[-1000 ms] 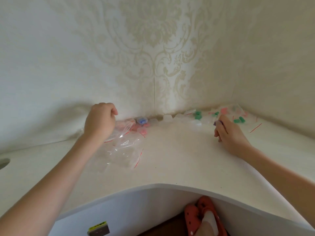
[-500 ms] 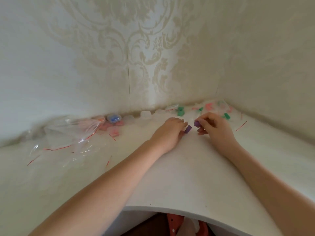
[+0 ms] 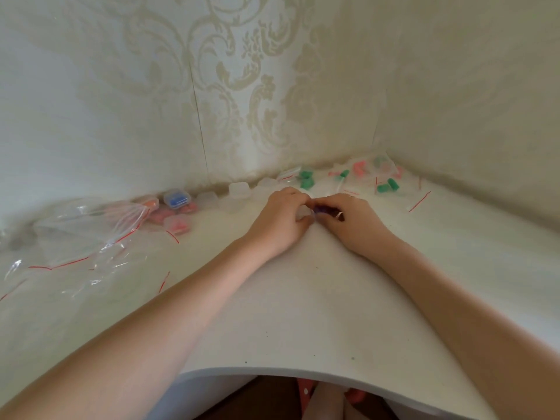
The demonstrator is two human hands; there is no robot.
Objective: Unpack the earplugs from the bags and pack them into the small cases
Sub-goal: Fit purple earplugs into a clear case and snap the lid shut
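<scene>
My left hand (image 3: pixel 280 218) and my right hand (image 3: pixel 353 218) meet at the middle of the white corner desk (image 3: pixel 303 313). Between their fingertips sits a small clear case (image 3: pixel 304 214) and purple earplugs (image 3: pixel 319 210). The left hand's fingers curl round the case; the right hand pinches the purple earplugs against it. Bags with green earplugs (image 3: pixel 306 179) and pink earplugs (image 3: pixel 359 168) lie in the far right corner. Empty clear cases (image 3: pixel 238 189) line the wall.
Emptied clear zip bags with red strips (image 3: pixel 78 237) pile up at the left. A case with blue earplugs (image 3: pixel 176 199) and cases with pink earplugs (image 3: pixel 177 224) lie beside them. Walls close in behind and to the right. The desk's curved front edge (image 3: pixel 272 372) is near me.
My left hand left the bag pile at the left, came to the middle and took a clear case. My right hand brought the purple earplugs to it.
</scene>
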